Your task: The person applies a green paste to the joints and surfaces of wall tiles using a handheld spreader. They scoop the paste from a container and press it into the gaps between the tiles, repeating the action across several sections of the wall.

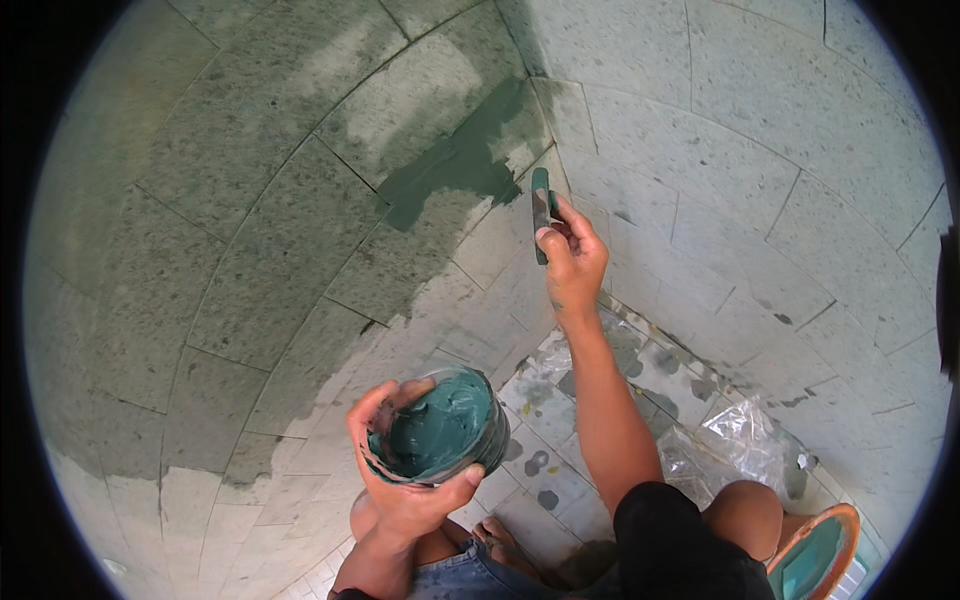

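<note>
My left hand [395,505] is wrapped round a clear round tub [496,442], tilted so that its opening faces up at me. Thick dark green paste [435,430] lies inside and is smeared along the rim. Further off, my right hand [578,262] grips a small flat trowel [541,210] whose long narrow blade is streaked with green; its handle is mostly hidden by my fingers. The trowel is near the inner corner of two tiled walls. Just left of it, a fresh green coat [450,170] covers part of the left wall [280,240].
The right wall [720,150] is of pale grey tiles. Crumpled clear plastic [745,440] lies on the spotted tile floor [540,465] beside my right knee. An orange-rimmed bucket [850,525] with green inside stands at the lower right. My bare foot [497,540] is below the tub.
</note>
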A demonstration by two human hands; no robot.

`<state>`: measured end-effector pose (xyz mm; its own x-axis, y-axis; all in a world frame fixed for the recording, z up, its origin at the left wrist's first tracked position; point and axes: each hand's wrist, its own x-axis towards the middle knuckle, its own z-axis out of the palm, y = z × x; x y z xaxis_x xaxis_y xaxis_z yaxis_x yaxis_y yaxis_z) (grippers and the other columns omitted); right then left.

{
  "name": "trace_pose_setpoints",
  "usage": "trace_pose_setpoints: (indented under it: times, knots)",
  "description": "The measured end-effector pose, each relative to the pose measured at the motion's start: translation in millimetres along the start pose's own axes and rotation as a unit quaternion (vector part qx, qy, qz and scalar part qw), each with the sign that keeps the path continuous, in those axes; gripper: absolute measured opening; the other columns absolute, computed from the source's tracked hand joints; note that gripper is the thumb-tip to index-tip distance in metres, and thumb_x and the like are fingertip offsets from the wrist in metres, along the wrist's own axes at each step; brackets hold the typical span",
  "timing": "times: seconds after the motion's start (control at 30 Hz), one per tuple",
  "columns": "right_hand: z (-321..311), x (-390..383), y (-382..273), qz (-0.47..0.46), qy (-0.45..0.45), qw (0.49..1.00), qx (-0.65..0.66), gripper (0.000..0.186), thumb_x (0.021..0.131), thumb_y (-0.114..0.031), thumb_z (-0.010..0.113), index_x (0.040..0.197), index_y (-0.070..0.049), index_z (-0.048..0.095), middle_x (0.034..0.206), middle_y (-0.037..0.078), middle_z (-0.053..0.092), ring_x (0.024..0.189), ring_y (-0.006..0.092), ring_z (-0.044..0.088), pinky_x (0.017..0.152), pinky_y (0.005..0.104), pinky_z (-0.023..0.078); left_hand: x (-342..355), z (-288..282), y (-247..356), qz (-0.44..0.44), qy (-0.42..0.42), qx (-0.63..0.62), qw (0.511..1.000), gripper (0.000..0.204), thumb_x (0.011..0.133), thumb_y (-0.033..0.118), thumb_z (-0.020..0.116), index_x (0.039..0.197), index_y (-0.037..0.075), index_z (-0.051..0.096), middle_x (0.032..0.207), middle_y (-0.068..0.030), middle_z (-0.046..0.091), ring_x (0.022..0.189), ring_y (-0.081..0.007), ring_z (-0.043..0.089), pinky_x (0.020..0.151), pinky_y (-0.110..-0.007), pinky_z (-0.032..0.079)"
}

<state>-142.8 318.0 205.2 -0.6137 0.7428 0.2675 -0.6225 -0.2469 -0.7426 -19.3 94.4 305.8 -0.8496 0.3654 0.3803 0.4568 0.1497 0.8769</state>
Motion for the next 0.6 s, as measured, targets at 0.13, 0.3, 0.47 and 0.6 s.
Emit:
trace_pose_setpoints:
  times: [0.13,0.3,0.47,0.6]
  knots:
    - [5.8,10.5,9.0,-0.166,-0.008,0.972,-0.166,0.040,0.076,-0.006,0.063,0.114,0.004,0.065,0.108,0.013,0.059,0.100,0.0211,0.058,0.084,0.0307,0.048,0.2,-0.8,-2.8,0.001,0.001,0.009,1.000,0.097,0.061,0.023,0.088,0.133,-0.001,0.028,0.122,-0.0235,0.050,0.115,-0.0283,0.052,0.100,-0.042,0.042]
    - [4.5,-17.1,4.4,-0.084,-0.095,0.982,-0.141,0.042,0.073,-0.003,0.060,0.114,0.006,0.064,0.109,0.011,0.060,0.093,0.0157,0.057,0.081,0.0287,0.048,0.6,-1.5,-3.4,-0.002,0.013,0.013,1.000,0.097,0.061,0.023,0.088,0.133,-0.002,0.028,0.121,-0.0233,0.051,0.115,-0.0279,0.052,0.100,-0.041,0.042]
    - [-9.2,2.9,-7.7,0.027,-0.043,0.998,-0.030,0.043,0.078,-0.005,0.054,0.118,0.007,0.062,0.096,0.008,0.062,0.081,0.0111,0.054,0.072,0.0246,0.045,2.2,2.9,0.2,0.002,0.010,-0.008,1.000,0.096,0.061,0.023,0.088,0.133,-0.002,0.029,0.121,-0.0231,0.051,0.115,-0.0281,0.052,0.100,-0.041,0.041]
    - [-1.2,13.2,-4.3,-0.055,0.002,0.993,-0.105,0.039,0.078,-0.009,0.061,0.115,0.005,0.065,0.106,0.011,0.060,0.084,0.0141,0.059,0.075,0.0270,0.048,0.6,-1.3,-1.2,0.012,0.000,0.009,1.000,0.096,0.061,0.023,0.088,0.133,-0.002,0.029,0.121,-0.0231,0.051,0.115,-0.0284,0.052,0.101,-0.041,0.041]
